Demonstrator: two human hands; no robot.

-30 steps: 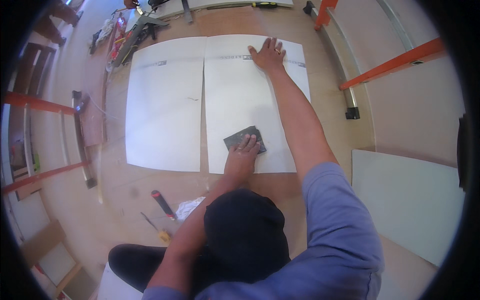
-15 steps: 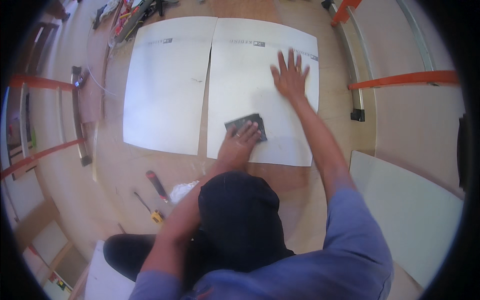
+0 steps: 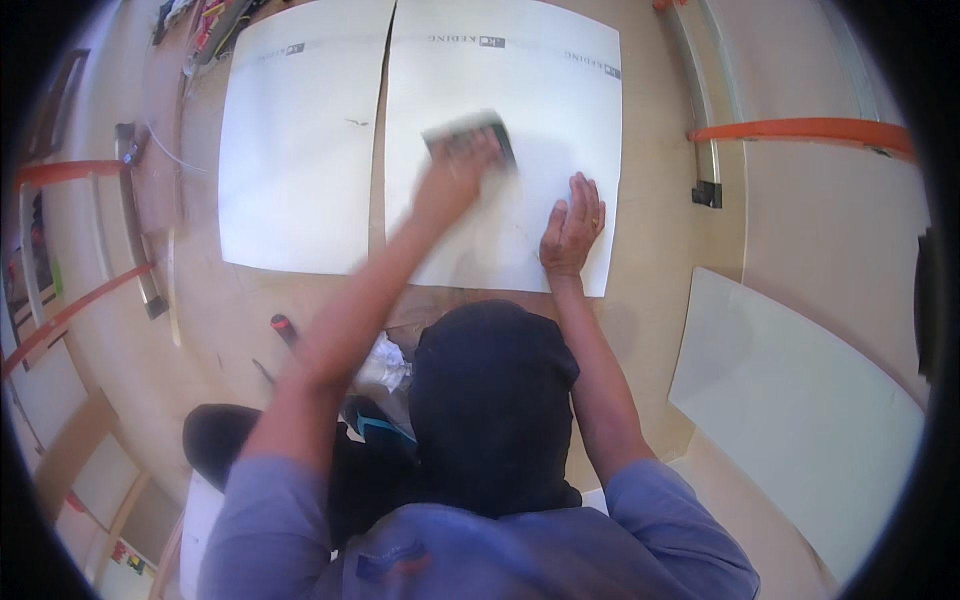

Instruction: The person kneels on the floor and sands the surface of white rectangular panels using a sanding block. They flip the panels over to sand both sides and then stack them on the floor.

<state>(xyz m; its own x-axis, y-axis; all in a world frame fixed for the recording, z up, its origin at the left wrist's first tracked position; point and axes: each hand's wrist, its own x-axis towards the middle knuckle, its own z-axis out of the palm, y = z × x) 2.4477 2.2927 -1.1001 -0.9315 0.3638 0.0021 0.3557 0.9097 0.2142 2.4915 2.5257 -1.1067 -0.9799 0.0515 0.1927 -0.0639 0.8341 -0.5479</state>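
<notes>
A dark rectangular pad [image 3: 503, 138], blurred by motion, is under the fingers of my left hand [image 3: 448, 188]; its exact kind does not show. It is over the upper middle of the right white sheet [image 3: 470, 240]. My right hand [image 3: 572, 232] rests on the same sheet near its lower right corner, fingers extended and close together, holding nothing. A ring shows on one finger. Beside it, across a narrow dark gap, lies the left white sheet [image 3: 295, 160]. Both sheets have a printed strip near the far edge.
Left of my knees are a red-and-black tool handle [image 3: 284, 327] and crumpled white plastic [image 3: 384, 362]. Orange-railed ladder-like frames stand at left [image 3: 75, 170] and right [image 3: 800, 130]. A pale panel [image 3: 790, 400] lies at right. Tools and cords [image 3: 215, 38] are heaped far left.
My left hand has moved away from me up the sheet with the pad. The right hand has come back from the far part to the near right corner. The view has shifted.
</notes>
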